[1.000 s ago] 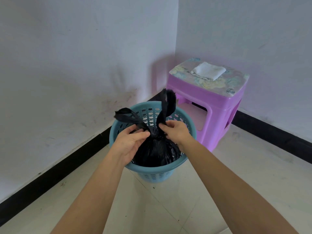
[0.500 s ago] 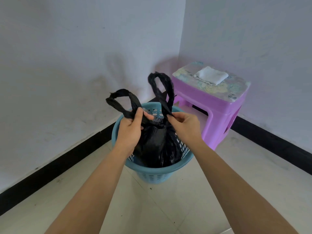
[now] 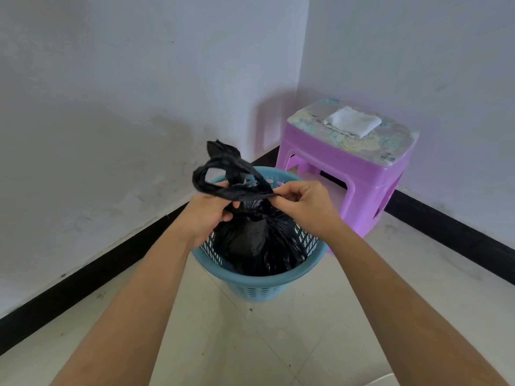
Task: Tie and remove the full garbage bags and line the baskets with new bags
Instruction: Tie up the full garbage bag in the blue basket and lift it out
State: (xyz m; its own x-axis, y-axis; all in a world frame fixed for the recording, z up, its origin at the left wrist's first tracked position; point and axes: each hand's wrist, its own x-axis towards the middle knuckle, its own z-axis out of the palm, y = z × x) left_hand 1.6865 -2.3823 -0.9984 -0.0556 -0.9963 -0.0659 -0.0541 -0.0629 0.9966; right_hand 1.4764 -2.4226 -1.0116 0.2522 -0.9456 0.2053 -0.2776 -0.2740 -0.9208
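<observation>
A blue basket (image 3: 262, 280) with little holes stands on the pale tiled floor (image 3: 250, 344) in the corner of a room. A full black garbage bag (image 3: 250, 240) sits inside it, bunched tight at the neck. The bag fills the basket, so you cannot see what is in the bag or the bottom of the basket.

Both hands are up over the basket. The left hand (image 3: 207, 215) is at 9 o'clock from the bag's neck. Its grip is curled tight round the bag's handles (image 3: 223, 174). Some of its fingertips are tucked behind the black plastic and are hard to see. The right hand (image 3: 303, 203) is at 3 o'clock from the neck. Its grip pinches the end of a handle between thumb and finger, and the other fingers are curled in. The handles stretch across from one hand to the other. One makes a loop that sticks up toward 11 o'clock. The plastic is so dark and twisted that I cannot tell if there is a knot.

A purple stool (image 3: 348, 174) stands at 2 o'clock from the basket, close to it. The right arm covers the gap, so I cannot tell if they touch. A folded white cloth (image 3: 352, 124) lies on the stool's flowery top. The stool's back legs are hidden.

The wall (image 3: 111, 107) is white, with a black strip (image 3: 83, 277) along the bottom. Both bare arms are cut off by the bottom edge.
</observation>
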